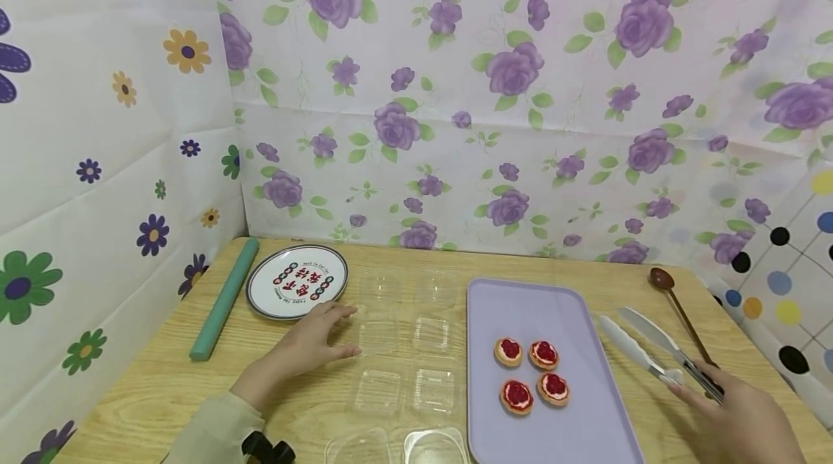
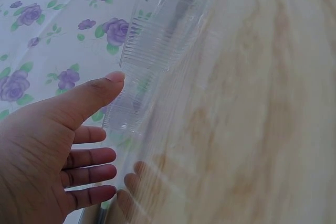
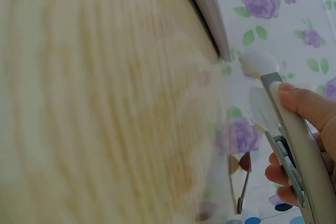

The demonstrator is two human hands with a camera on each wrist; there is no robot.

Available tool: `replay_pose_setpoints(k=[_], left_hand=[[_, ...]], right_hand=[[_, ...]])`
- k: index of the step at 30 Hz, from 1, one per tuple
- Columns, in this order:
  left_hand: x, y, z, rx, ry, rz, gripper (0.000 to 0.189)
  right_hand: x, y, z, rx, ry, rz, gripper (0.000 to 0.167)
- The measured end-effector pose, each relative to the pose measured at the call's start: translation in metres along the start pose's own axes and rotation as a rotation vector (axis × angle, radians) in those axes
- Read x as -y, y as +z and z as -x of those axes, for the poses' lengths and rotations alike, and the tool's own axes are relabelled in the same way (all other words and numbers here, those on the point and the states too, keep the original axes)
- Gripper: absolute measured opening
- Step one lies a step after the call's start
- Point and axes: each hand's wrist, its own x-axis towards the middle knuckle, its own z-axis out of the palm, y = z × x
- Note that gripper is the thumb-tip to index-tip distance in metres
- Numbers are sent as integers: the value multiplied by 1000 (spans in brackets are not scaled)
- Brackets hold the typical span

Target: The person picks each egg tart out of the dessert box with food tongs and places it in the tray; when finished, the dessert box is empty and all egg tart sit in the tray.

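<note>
My left hand (image 1: 302, 345) reaches just left of several clear plastic boxes (image 1: 379, 390), its fingers apart and nothing in its grasp. In the left wrist view, the thumb of that hand (image 2: 47, 135) points toward the ribbed side of a plastic box (image 2: 152, 40); whether they touch is hard to tell. My right hand (image 1: 745, 410) grips metal tongs (image 1: 657, 337) with pale tips, right of a lilac tray (image 1: 514, 305). Several small tarts (image 1: 517, 395) with red topping lie on the tray. The right wrist view shows the thumb pressing the tongs' handle (image 3: 296, 135).
A white plate (image 1: 296, 282) with red lettering stands behind my left hand. Beside it lies a green rolling pin (image 1: 224, 301). Along the right side of the wooden table (image 1: 124, 406) rests a brown ladle (image 1: 683, 316). Flowered cloth (image 1: 455, 124) hangs at the back.
</note>
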Motion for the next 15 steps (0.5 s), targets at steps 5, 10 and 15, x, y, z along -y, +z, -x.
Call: replay_pose_setpoints(k=[5,10,15], left_hand=[[0,0,0,2,2,-3,71],[2,1,-1,1,2,-6,71],[2,1,-1,5,-4,-4,71]], right_hand=[[-6,5,-3,42,51,1,96],[-11,9,-4,33,43,5,97],[-15,13,-4,29,40,12,97]])
